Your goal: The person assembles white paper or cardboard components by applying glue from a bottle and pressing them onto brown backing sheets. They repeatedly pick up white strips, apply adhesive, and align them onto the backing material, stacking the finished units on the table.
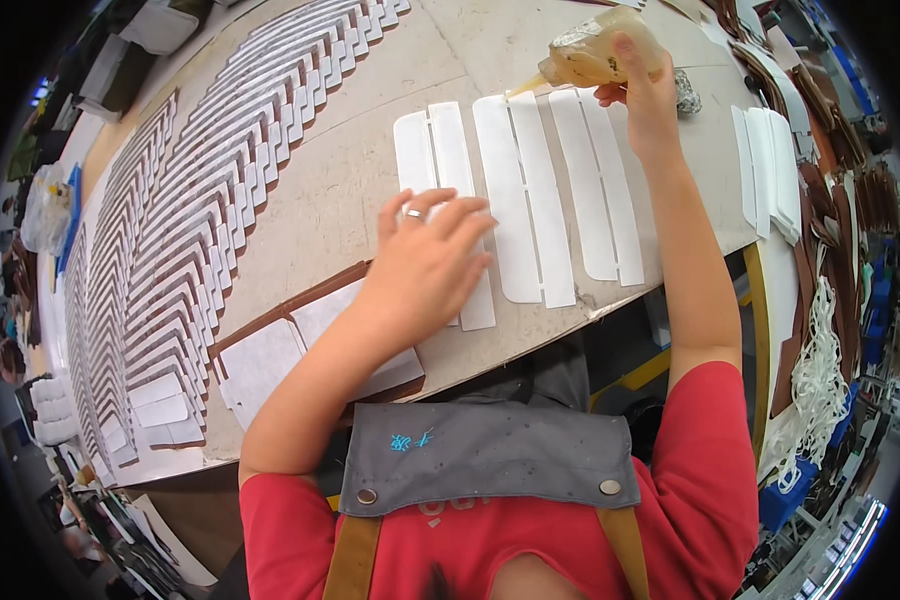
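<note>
My right hand (646, 100) is wrapped around a translucent, yellowish glue bottle (592, 50), tilted with its nozzle pointing down and left. The nozzle tip is at the far end of the middle pair of white panels (507, 215), near the narrow slit between them. My left hand (425, 262) is over the left pair of white panels (450, 140), fingers apart and slightly bent, a ring on one of them. Whether its fingertips touch the panels I cannot tell. To the right lies a third pair of white panels (595, 200), rounded at the outer corners.
Long overlapping rows of white-and-brown pieces (240, 150) cover the table's left side. Brown-edged white panels (260, 360) lie partly under my left forearm. A crumpled silvery lump (687, 92) sits beyond my right wrist. White pieces (770, 165) and brown strips (820, 260) are stacked farther right.
</note>
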Demonstrator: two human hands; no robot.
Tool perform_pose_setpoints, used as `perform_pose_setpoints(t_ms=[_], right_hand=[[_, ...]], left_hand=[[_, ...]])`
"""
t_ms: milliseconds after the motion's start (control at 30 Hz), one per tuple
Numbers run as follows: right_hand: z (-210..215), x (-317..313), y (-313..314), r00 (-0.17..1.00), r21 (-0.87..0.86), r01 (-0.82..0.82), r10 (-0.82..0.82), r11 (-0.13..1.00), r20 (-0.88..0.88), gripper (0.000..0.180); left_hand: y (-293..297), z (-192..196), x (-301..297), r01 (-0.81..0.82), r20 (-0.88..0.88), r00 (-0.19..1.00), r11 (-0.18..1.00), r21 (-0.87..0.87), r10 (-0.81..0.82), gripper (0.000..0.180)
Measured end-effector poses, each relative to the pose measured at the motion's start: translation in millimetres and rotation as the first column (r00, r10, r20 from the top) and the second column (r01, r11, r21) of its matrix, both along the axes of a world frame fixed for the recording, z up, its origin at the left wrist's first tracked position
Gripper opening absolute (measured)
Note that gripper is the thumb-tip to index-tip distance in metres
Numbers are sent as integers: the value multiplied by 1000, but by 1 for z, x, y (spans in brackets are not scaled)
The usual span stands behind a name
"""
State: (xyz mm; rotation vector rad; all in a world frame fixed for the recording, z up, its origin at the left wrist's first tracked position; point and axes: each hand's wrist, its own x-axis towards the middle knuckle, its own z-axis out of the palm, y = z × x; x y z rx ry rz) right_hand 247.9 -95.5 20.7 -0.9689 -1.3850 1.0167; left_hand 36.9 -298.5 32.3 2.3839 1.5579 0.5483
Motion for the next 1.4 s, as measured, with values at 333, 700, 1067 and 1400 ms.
perform_pose_setpoints(t_ms=[333, 700, 1067, 1400], right_hand=[[-6, 2, 7, 999, -13, -17, 17, 1000, 31, 63], [2, 19, -51, 993, -116, -115, 114, 987, -14, 53], [3, 37, -115, 983, -206, -181, 172, 962, -62, 52], [-2, 47, -64, 944, -248, -206, 125, 947, -305, 62]], left_hand=[[2, -17, 10, 57, -63, 996, 998, -3, -57, 18], [2, -19, 11, 52, -68, 996, 999, 12, -51, 19], [2, -17, 11, 56, -53, 997, 998, 20, -54, 21], [2, -18, 10, 67, -55, 996, 997, 31, -66, 20]])
